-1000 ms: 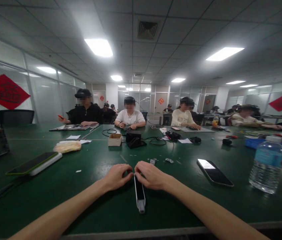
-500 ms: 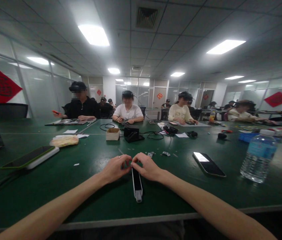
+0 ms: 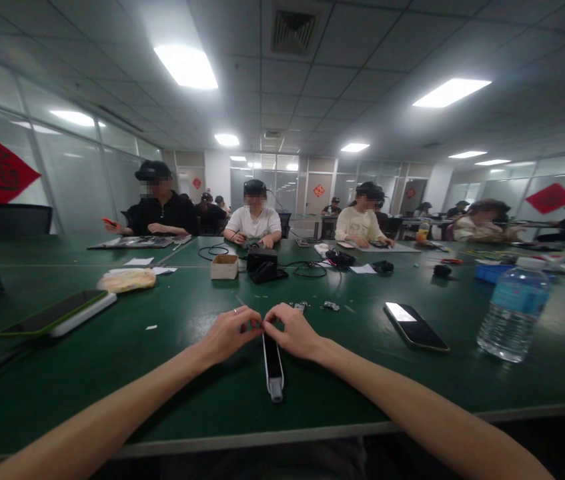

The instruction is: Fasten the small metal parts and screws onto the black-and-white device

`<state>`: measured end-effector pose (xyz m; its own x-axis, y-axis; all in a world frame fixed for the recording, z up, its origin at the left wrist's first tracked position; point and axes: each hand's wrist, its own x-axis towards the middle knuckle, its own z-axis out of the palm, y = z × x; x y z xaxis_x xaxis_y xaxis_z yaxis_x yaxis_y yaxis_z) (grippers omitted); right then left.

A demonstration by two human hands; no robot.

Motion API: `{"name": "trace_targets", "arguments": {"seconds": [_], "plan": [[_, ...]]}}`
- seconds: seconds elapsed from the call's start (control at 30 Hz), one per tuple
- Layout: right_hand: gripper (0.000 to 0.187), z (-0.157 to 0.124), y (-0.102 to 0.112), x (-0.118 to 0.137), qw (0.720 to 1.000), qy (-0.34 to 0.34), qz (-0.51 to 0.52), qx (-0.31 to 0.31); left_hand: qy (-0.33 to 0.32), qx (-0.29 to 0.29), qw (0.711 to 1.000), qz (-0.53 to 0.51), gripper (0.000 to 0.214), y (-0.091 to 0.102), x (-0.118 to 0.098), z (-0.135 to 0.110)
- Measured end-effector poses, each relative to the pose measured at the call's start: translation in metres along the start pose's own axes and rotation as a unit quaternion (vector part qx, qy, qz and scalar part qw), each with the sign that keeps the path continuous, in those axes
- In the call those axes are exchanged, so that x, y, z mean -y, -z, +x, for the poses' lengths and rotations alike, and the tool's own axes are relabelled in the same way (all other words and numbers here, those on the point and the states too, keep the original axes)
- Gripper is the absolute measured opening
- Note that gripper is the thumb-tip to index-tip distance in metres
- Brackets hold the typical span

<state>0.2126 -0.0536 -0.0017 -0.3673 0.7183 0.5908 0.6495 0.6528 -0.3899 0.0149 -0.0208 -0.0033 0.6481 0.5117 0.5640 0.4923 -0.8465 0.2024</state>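
Observation:
My left hand point(image 3: 229, 333) and my right hand point(image 3: 292, 331) meet fingertip to fingertip over the green table point(image 3: 172, 400). Both pinch at something small between them that I cannot make out. Their fingers sit at the far end of a slim black and white device point(image 3: 273, 365) that lies lengthwise on the table, its grey tip toward me. A ring shows on the left hand. Small metal parts point(image 3: 329, 306) lie just beyond the right hand.
A dark phone point(image 3: 415, 325) lies to the right, a water bottle point(image 3: 511, 313) farther right. A green-edged phone on a white block point(image 3: 59, 312) lies left. A small cardboard box point(image 3: 225, 267) and black gear with cables point(image 3: 262, 266) stand mid-table. Several people sit across the table.
The view has tilted up and drifted slightly, so hands and table items sit higher in frame. Both hands stay pinched together at the device's far end.

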Motion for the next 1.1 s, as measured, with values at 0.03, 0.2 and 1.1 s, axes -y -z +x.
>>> {"name": "trace_targets", "arguments": {"seconds": [0.03, 0.2, 1.1], "plan": [[0.006, 0.000, 0.000, 0.000, 1.000, -0.001, 0.000, 0.001, 0.000, -0.004, 1.000, 0.005, 0.006, 0.000, 0.000, 0.000], [0.008, -0.001, 0.002, 0.001, 1.000, -0.003, 0.007, 0.014, -0.005, -0.015, 1.000, 0.021, 0.008, -0.001, 0.001, -0.001], [0.020, 0.004, 0.032, -0.002, 0.913, 0.000, -0.321, 0.252, 0.106, 0.134, 0.983, 0.065, 0.009, 0.004, -0.005, 0.004]]}}
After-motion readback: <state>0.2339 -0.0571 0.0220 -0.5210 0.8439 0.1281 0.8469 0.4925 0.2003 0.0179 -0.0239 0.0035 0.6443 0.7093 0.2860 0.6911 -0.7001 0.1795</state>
